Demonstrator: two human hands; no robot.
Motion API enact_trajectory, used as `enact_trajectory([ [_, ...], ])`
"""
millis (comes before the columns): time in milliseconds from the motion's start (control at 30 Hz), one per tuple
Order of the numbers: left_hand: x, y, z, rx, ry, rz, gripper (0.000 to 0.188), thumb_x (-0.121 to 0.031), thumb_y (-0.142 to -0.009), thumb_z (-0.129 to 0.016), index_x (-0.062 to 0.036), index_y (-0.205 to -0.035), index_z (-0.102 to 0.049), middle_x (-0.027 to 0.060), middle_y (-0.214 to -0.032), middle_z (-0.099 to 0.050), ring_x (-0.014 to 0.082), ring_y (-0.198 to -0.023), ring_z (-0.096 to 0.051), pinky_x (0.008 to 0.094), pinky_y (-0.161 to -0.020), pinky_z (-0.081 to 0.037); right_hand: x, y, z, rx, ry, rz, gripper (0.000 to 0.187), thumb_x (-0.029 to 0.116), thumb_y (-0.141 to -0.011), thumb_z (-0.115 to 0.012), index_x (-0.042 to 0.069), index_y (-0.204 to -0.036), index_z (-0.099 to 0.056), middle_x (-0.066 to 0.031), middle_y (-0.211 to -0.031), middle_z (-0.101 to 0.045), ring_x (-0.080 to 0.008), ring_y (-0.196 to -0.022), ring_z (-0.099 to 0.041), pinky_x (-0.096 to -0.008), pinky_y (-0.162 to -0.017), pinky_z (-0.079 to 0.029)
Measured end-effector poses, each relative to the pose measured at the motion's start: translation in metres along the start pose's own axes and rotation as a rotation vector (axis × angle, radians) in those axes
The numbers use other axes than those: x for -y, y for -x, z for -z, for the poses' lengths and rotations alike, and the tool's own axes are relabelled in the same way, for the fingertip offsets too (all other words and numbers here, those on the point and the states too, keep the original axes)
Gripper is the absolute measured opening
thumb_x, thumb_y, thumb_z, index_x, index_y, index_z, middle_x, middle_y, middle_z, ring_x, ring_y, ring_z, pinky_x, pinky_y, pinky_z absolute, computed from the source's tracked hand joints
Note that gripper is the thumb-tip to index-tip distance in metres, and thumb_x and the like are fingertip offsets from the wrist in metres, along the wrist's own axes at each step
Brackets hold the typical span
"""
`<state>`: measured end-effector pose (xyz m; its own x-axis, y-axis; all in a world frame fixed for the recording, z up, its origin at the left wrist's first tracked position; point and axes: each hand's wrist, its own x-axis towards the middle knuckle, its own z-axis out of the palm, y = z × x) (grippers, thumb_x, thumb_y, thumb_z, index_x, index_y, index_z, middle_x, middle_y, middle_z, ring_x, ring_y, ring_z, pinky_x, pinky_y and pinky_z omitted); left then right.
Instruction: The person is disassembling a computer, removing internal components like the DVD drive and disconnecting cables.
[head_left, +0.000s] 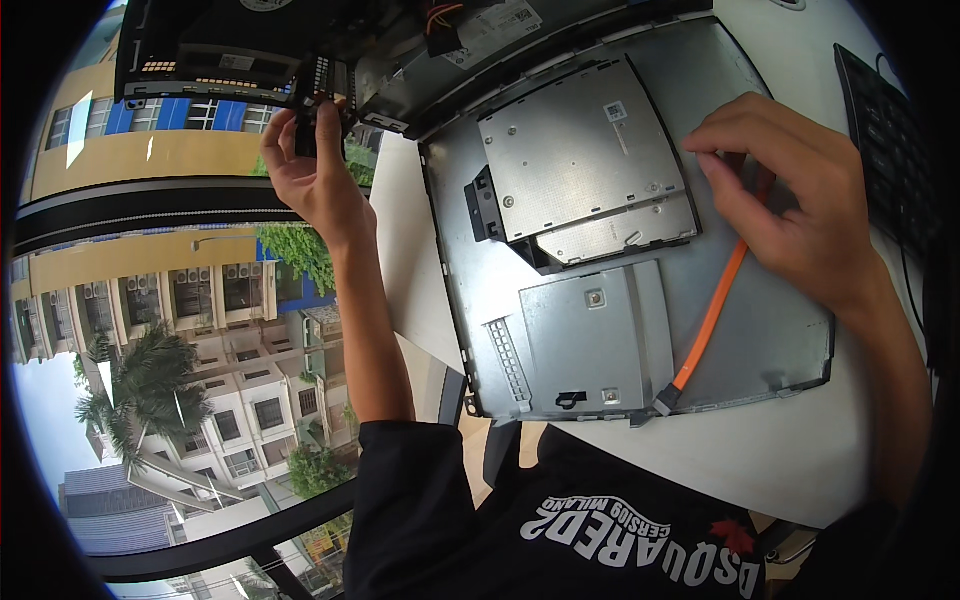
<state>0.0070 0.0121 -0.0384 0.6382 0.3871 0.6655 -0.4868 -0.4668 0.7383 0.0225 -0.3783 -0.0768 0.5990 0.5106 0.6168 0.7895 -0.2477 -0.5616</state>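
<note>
My left hand (318, 175) is closed round a small black part at the lower edge of the open computer case (205, 60), its thumb on top; what the part is I cannot make out. My right hand (795, 190) is closed above the right side of a metal side panel (460, 285), thumb and forefinger nearly together. An orange SATA cable (718, 305) runs up into its curled fingers, where its upper end is hidden. The cable's dark plug (664, 401) lies by the panel's near edge. A flat silver optical drive (585, 150) with a black bracket (484, 205) rests on the panel.
Under the panel is a white desk (610, 450). A black keyboard (885, 140) stands at the right, with a thin cable beside it. To the left, a window with dark frame bars (150, 205) borders the desk. A chair part (500, 450) shows near my body.
</note>
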Motion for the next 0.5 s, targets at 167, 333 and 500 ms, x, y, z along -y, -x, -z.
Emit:
enact_trajectory([
  [167,-0.002,-0.003,0.004,0.024,-0.076,-0.074,0.035,0.002,-0.094,-0.078,-0.0016,-0.121,-0.056,0.0123,-0.118,-0.064,0.0186,-0.104,-0.071,0.0266,-0.091,-0.058,0.004,-0.004,-0.001,-0.002,-0.012,-0.005,0.019,-0.009,-0.085,-0.070,0.000,-0.101,-0.074,-0.0093,-0.095,-0.074,-0.0157,-0.075,-0.070,-0.0236,-0.055,-0.050],
  [333,0.003,-0.009,0.015,0.004,-0.347,-0.291,0.034,0.004,-0.094,-0.077,0.0001,-0.120,-0.055,0.0121,-0.117,-0.060,0.0202,-0.106,-0.071,0.0257,-0.088,-0.058,0.003,-0.004,-0.002,0.004,-0.012,0.007,0.019,-0.010,-0.084,-0.070,-0.001,-0.101,-0.074,-0.0104,-0.094,-0.073,-0.0163,-0.075,-0.070,-0.0237,-0.055,-0.051],
  [500,0.001,-0.004,0.002,-0.033,-0.086,-0.018,0.038,0.002,-0.093,-0.078,0.0017,-0.124,-0.055,0.0145,-0.118,-0.067,0.0198,-0.109,-0.071,0.0279,-0.098,-0.054,-0.005,-0.001,-0.001,0.001,-0.018,0.006,0.020,-0.011,-0.083,-0.070,-0.002,-0.100,-0.073,-0.0110,-0.093,-0.073,-0.0167,-0.075,-0.070,-0.0238,-0.055,-0.051],
])
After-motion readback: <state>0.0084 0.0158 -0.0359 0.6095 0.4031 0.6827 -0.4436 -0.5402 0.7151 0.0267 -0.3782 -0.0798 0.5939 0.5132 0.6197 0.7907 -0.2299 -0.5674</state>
